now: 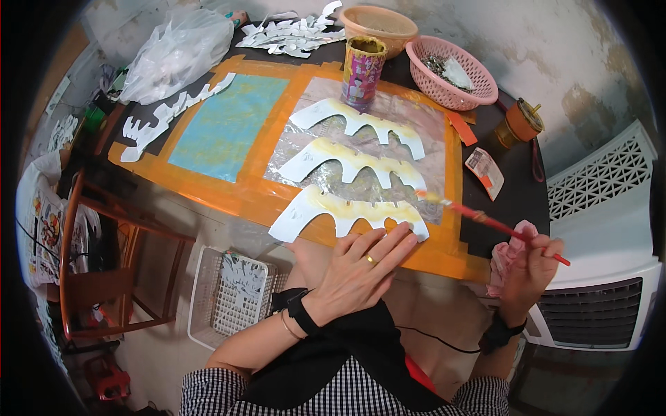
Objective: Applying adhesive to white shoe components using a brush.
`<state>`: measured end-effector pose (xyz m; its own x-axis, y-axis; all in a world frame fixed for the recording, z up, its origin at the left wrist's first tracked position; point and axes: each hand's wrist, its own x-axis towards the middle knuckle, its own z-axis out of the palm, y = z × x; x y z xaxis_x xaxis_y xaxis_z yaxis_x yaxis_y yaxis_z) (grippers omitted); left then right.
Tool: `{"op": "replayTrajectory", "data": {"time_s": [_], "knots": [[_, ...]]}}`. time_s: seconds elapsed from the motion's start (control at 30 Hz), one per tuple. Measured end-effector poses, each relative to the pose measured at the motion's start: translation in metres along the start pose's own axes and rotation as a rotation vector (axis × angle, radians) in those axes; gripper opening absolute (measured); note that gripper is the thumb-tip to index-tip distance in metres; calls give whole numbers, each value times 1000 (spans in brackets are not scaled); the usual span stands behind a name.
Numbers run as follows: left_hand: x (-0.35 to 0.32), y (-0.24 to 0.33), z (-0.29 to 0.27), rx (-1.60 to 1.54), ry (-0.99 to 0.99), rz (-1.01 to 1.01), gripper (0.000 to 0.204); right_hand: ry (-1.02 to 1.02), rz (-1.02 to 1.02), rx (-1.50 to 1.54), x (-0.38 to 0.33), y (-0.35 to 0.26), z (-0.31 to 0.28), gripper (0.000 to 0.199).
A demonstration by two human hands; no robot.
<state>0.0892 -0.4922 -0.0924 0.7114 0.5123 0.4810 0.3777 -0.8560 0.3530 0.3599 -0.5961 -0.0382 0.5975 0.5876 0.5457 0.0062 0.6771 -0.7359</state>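
On the orange-taped table [229,197], mid-frame, our left hand [357,267] lies fingers spread on the nearest white cutout [347,211] — thin, floppy, best pinned flat by its edge — while our right hand [531,267] grips a red brush [496,223] and pink rag [505,260].

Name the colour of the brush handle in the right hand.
Red, seen in the head view: brush, right hand.

Soft, even light fills the scene, bright on the pale wall beyond the fingertips and dimmer toward the floor below the wrists. The clear film [416,114] ahead of the left hand [354,274] shows crinkled glare, and only faint shadows lie under its fingers [395,243]. The brush [485,220] held in the right hand [531,270] is slightly blurred at its tip, while straight edges bow and corners fall black toward the rim.
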Motion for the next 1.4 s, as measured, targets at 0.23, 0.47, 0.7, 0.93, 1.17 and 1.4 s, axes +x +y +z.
{"op": "replayTrajectory", "data": {"time_s": [0.23, 0.47, 0.7, 0.93, 1.17, 1.4], "knots": [[-20, -10, 0, -119, 177, 49, 67, -160, 206, -157, -15, 17, 22, 21], [-31, -28, -16, 24, 148, -138, 64, -194, 244, -164, -14, 23, 29, 20], [-36, -38, -10, 83, 128, -89, 67, -218, 148, -242, -13, 24, 30, 21], [-39, -42, -3, 91, 152, -74, 68, -304, 124, -259, -17, 16, 15, 21], [-37, -41, -5, 88, 151, -81, 67, -239, 189, -229, -17, 28, 33, 19], [-37, -40, -4, 90, 155, -85, 66, -208, 126, -335, -15, 18, 7, 18]]}}
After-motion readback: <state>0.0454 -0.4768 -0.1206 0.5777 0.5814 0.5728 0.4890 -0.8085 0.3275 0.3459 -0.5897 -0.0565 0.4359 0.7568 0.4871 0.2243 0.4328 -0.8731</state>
